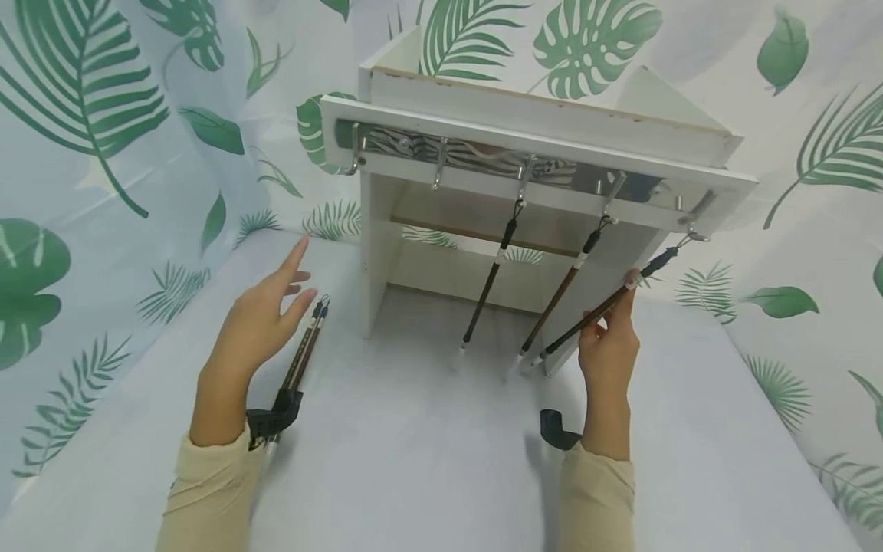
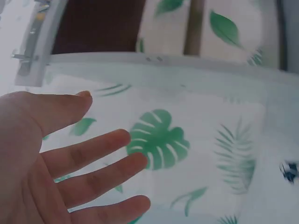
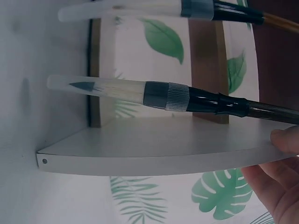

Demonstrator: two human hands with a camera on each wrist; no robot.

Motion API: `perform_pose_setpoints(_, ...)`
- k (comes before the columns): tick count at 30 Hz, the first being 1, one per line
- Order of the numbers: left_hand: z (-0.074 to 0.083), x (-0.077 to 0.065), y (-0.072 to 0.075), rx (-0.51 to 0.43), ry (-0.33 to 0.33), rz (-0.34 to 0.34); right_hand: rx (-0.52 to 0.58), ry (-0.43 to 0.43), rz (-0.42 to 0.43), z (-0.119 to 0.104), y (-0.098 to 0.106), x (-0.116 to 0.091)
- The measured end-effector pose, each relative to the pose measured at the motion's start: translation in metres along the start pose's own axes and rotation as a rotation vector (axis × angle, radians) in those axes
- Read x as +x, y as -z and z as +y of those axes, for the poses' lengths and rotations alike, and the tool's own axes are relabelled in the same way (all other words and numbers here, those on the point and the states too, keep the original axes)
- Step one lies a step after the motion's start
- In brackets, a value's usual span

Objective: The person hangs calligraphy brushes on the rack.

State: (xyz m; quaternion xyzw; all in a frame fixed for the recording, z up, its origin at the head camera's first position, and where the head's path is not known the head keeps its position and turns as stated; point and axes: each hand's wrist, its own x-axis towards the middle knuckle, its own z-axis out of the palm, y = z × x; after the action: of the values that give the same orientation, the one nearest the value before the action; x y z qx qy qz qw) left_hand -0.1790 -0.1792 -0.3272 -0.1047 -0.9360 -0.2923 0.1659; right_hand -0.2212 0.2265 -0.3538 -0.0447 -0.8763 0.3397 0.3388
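My right hand (image 1: 610,353) is at the handle of the rightmost writing brush (image 1: 593,316), its thumb and fingers around the shaft. That brush's loop is on the end hook (image 1: 698,236), and its tip points down. In the right wrist view, a clear cap (image 3: 70,85) covers the bristles, and the thumb (image 3: 284,140) lies right by the handle. Two more brushes, a dark one (image 1: 491,280) and a brown one (image 1: 562,291), hang from neighbouring hooks. My left hand (image 1: 255,322) holds nothing; its fingers are spread in the air left of the white rack (image 1: 375,253).
Several metal hooks line the rack's front rail (image 1: 552,195); the left ones bear no brush. More brushes (image 1: 303,345) lie on the pale tabletop (image 1: 414,460) beside the left forearm. A leaf-patterned backdrop (image 1: 793,253) surrounds the table. Black wrist mounts (image 1: 276,414) sit on both forearms.
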Motion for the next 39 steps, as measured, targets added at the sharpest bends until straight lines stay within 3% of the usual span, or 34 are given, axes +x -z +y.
perform_pose_setpoints(3,-0.012,-0.001,0.0,0.038,0.008,-0.105,0.001,-0.016,-0.002,0.001,0.002,0.0)
perform_pose_setpoints(10,-0.042,-0.011,-0.016,0.114,0.142,-0.553,-0.006,0.018,0.01,0.002,0.005,0.0)
perform_pose_setpoints(14,-0.053,-0.014,-0.028,0.135,0.213,-0.698,-0.012,0.019,0.012,0.002,0.005,0.003)
perform_pose_setpoints(21,-0.06,-0.021,-0.041,0.068,0.31,-0.743,-0.008,0.025,0.009,0.001,0.005,0.003)
perform_pose_setpoints(27,-0.065,-0.03,-0.043,0.022,0.351,-0.754,-0.017,0.007,-0.032,-0.002,0.005,0.004)
perform_pose_setpoints(39,-0.066,-0.03,-0.036,0.054,0.347,-0.757,-0.003,0.018,-0.008,0.003,0.002,0.001)
